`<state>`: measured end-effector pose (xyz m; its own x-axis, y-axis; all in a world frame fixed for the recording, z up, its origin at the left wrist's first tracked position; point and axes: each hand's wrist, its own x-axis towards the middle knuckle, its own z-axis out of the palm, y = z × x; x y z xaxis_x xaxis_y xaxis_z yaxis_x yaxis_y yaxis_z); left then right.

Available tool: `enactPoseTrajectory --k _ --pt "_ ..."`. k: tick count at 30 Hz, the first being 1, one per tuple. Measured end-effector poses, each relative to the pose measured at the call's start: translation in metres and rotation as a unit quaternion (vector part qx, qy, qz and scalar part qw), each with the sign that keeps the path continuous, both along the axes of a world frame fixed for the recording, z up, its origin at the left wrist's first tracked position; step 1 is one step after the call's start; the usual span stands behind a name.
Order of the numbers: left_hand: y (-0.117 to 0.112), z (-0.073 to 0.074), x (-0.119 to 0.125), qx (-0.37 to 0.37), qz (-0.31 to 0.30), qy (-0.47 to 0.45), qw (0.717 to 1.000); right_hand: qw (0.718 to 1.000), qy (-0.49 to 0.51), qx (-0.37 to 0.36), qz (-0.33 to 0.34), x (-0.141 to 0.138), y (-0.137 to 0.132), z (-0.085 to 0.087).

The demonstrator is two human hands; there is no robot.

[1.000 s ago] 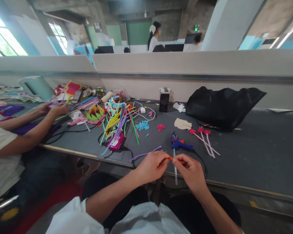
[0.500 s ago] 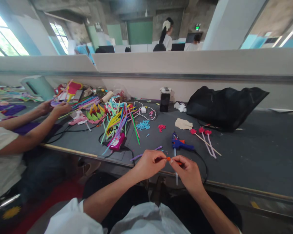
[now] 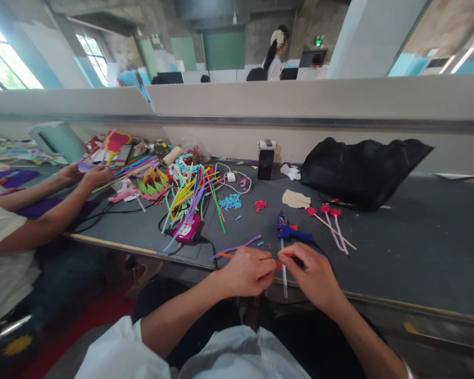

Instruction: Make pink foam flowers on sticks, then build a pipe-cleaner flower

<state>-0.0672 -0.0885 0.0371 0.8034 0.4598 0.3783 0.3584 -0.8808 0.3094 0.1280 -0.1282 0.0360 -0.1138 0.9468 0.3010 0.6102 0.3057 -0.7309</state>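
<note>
Over the table's front edge my left hand (image 3: 248, 271) pinches an orange pipe cleaner (image 3: 225, 255), whose tail sticks out on that hand's left. My right hand (image 3: 314, 273) closes its thumb and fingers at the orange part that shows between the two hands; the fingers cover most of it. Just beyond them lies a blue glue gun (image 3: 296, 235), its clear glue stick (image 3: 284, 276) pointing toward me. A purple pipe cleaner (image 3: 237, 247) rests behind my left hand, near a small blue piece (image 3: 260, 243).
Pipe cleaners (image 3: 187, 197) are heaped at left by a magenta box (image 3: 188, 229). Blue pieces (image 3: 229, 201) and red pieces (image 3: 260, 206) lie mid-table. Red-topped stems (image 3: 332, 221), a black bag (image 3: 359, 173) and a bottle (image 3: 266, 160) stand farther back. A co-worker's hands (image 3: 90, 173) work at left.
My left hand has turned, its fingers now curled more downward. The orange tail has come into view on its left. My right hand has shifted slightly to the right.
</note>
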Motion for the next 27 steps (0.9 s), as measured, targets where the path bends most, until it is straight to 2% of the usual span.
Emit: enactPoseTrajectory --k 3,7,10,13,16,19,21,24,27 --pt "0.001 0.002 0.0 -0.072 -0.026 -0.091 0.993 0.997 0.069 -0.042 0.015 0.001 0.006 -0.004" --pt "-0.001 -0.005 0.005 -0.141 0.033 -0.201 0.969 0.98 0.178 -0.092 -0.016 -0.011 0.003 -0.023" --pt "-0.001 -0.011 0.009 -0.161 0.087 -0.22 0.958 0.973 0.203 -0.096 -0.046 -0.023 -0.006 -0.032" --pt "0.001 -0.015 0.01 -0.143 0.112 -0.19 0.965 0.979 0.183 -0.077 -0.055 -0.029 -0.013 -0.032" --pt "0.004 -0.017 0.009 -0.09 0.097 -0.111 0.985 0.989 0.128 -0.053 -0.05 -0.028 -0.015 -0.027" --pt "0.004 -0.015 0.008 -0.018 0.094 0.004 0.995 0.999 0.026 -0.023 -0.021 -0.021 -0.013 -0.02" --pt "0.003 -0.013 0.007 0.018 0.092 0.069 0.993 0.998 -0.058 0.024 -0.002 -0.015 -0.01 -0.015" --pt "0.005 -0.007 0.003 0.055 0.048 0.119 0.99 0.984 -0.148 0.091 0.032 -0.005 -0.004 -0.006" --pt "0.009 0.0 -0.003 0.055 -0.018 0.106 0.993 0.982 -0.152 0.093 0.062 0.004 0.003 0.003"
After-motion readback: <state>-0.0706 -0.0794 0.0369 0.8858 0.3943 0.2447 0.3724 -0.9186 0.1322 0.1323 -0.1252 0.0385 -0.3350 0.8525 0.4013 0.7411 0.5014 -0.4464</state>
